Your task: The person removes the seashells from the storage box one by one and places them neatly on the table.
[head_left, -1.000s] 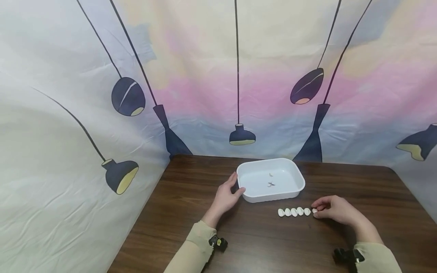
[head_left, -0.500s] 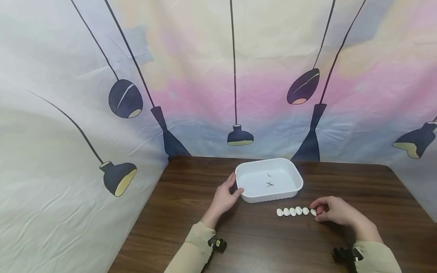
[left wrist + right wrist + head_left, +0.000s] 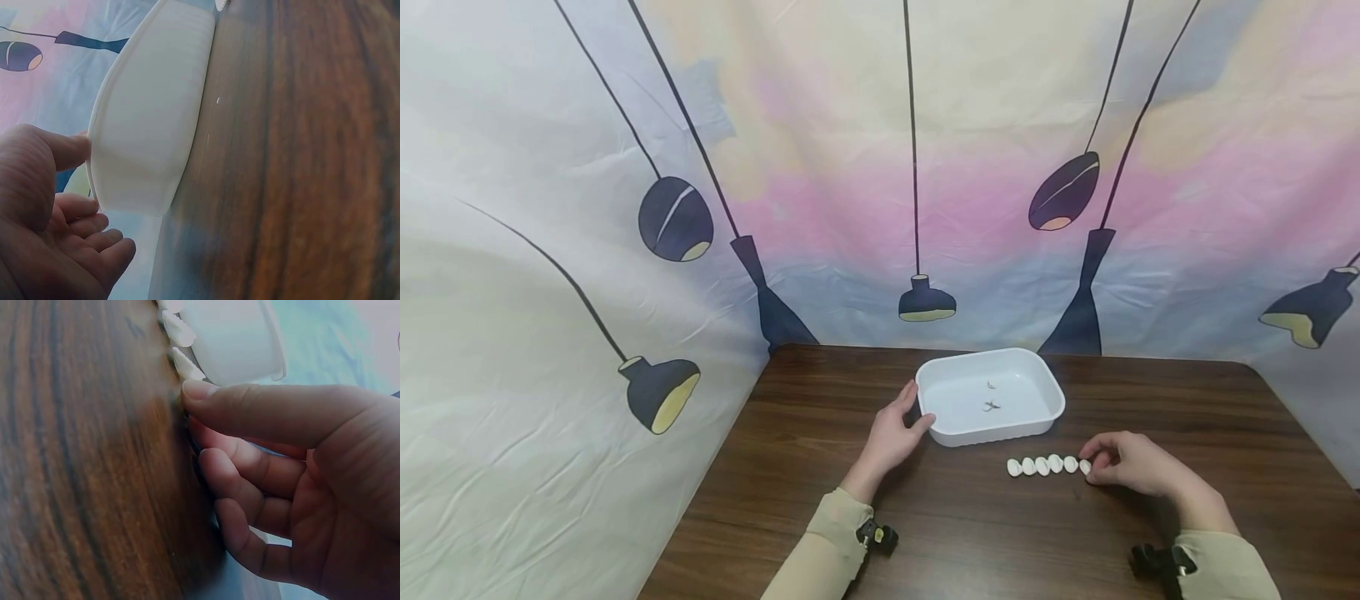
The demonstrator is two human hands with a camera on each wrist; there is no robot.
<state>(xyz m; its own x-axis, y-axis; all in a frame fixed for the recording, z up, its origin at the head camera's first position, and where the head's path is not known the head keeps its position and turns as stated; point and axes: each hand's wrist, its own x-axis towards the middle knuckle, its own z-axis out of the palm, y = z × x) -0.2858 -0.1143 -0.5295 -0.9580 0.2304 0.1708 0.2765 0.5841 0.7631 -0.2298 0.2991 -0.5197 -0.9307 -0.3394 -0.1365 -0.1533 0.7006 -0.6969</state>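
A white rectangular tray [image 3: 981, 436] sits toward the back of the table. My left hand [image 3: 891, 437] grips its left front corner, the thumb and fingertips at the rim; in the left wrist view the remaining fingers hang loosely curled. Several small white shell-like pieces [image 3: 1042, 466] lie in a row in front of the tray, close together. At the row's right end my right hand [image 3: 1138, 462] pinches the last shell-like piece [image 3: 1086, 468] between thumb and fingers, down at the table surface. In the right wrist view the thumb largely hides that piece, and ridged white pieces [image 3: 178, 329] show beyond it.
Inside the tray lie a few tiny thin brownish scraps [image 3: 992, 406], too small to identify. The dark wooden table [image 3: 985, 533] ends at a hanging cloth [image 3: 842, 208] printed with lamps, behind and at the left. Each wrist carries a small black camera [image 3: 880, 536].
My right hand has shifted the end piece slightly left, and it now sits closer to the row. The left hand stays on the tray. The head view has drifted slightly.
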